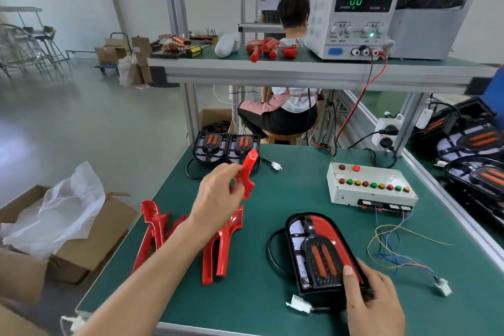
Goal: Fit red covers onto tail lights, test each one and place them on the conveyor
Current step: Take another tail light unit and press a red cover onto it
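The left hand (218, 188) pinches a red cover (246, 174) aloft, ready for fitting; the right hand (373, 300) clamps the half-covered tail light (321, 251) steady on the counter (261, 289).

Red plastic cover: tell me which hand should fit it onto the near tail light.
Left. The left hand already pinches the red plastic cover above the table, while the right hand steadies the black tail light at its near edge.

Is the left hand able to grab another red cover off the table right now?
Probably not yet: the left hand already holds a red cover. The spare covers lie uncovered just below it.
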A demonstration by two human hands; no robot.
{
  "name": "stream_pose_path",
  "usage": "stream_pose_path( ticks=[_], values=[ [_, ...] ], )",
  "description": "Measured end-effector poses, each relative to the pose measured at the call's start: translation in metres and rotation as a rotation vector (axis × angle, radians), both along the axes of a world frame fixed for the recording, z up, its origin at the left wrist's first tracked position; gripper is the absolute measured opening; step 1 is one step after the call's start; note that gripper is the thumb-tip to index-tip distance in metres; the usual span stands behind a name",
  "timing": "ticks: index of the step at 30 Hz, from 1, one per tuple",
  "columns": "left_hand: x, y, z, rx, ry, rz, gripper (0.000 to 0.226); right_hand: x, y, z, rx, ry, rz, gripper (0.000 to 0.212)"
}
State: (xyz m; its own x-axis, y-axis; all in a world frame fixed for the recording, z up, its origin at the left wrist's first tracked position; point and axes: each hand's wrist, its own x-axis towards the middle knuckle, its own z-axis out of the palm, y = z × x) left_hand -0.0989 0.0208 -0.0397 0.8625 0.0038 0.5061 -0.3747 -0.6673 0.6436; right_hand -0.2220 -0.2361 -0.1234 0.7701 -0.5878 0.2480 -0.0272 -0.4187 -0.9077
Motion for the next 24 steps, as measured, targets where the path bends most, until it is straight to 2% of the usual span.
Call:
stream_pose_path(
  ticks=[2,6,7,9,10,12,13,15,18,20,22,24],
  values=[
    [-0.018,-0.023,-0.005,0.022,-0.102,-0.014,0.014,-0.001,-0.002,0.000,0.010,0.006,0.003,0.064],
    [-0.048,-0.063,-0.011,0.250,-0.328,-0.084,0.021,-0.008,-0.001,0.016,-0.077,-0.128,-0.008,0.016],
    [-0.050,-0.070,-0.012,0.318,-0.361,-0.115,0.020,-0.008,-0.001,0.023,-0.052,-0.151,0.034,0.016],
    [-0.053,-0.080,-0.013,0.443,-0.398,-0.166,0.017,-0.006,-0.003,0.043,0.075,-0.078,0.216,0.014],
    [-0.054,-0.085,-0.014,0.489,-0.405,-0.187,0.021,-0.004,-0.004,0.053,0.130,-0.023,0.330,0.026],
    [-0.053,-0.090,-0.016,0.554,-0.420,-0.213,0.025,0.003,-0.008,0.071,0.155,0.066,0.486,0.072],
    [-0.052,-0.091,-0.016,0.574,-0.434,-0.219,0.025,0.006,-0.009,0.079,0.148,0.095,0.527,0.082],
    [-0.049,-0.091,-0.016,0.579,-0.460,-0.218,0.024,0.010,-0.012,0.086,0.145,0.135,0.583,0.077],
    [-0.043,-0.089,-0.019,0.564,-0.511,-0.237,0.029,0.015,-0.014,0.086,0.178,0.270,0.641,0.043],
    [-0.041,-0.088,-0.023,0.555,-0.521,-0.290,0.042,0.016,-0.013,0.081,0.176,0.319,0.602,0.029],
    [-0.041,-0.085,-0.028,0.503,-0.449,-0.279,0.056,0.015,-0.011,0.076,0.110,0.300,0.469,0.021],
    [-0.041,-0.084,-0.032,0.329,-0.265,-0.119,0.055,0.011,-0.008,0.074,-0.025,0.280,0.345,0.018]
  ],
)
